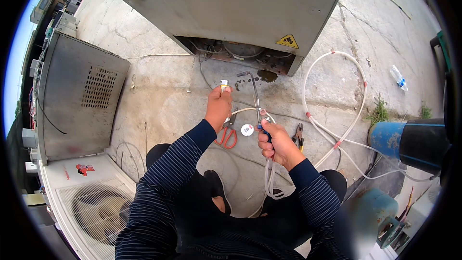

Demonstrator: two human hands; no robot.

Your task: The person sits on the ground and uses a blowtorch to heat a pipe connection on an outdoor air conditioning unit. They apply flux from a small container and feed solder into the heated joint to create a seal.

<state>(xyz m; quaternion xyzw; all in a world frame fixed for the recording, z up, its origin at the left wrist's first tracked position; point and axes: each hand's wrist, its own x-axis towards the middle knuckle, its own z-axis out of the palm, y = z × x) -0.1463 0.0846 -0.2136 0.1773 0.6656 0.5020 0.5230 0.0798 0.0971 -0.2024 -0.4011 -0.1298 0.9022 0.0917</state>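
My left hand (218, 108) is closed around a small yellow lighter (224, 86), whose metal top points away from me. My right hand (280, 147) grips a gas torch (257, 95) by its handle, the thin metal tube rising and its tip bent left. The torch tip sits a little right of the lighter, apart from it; no flame shows. Clear hoses (271, 175) hang from the torch's lower end. On the concrete between my hands lie red-handled scissors (231, 138) and a white round lid or tin (247, 130). Pliers (299, 135) lie right of my right hand.
Ahead stands a grey metal cabinet (231, 5) with an open base showing a compressor (243, 49). A perforated metal unit (79, 101) and an outdoor fan unit (91, 197) stand left. Looped hose (364, 84), a blue-black cylinder (387, 139) and a plastic bottle (398, 78) are right.
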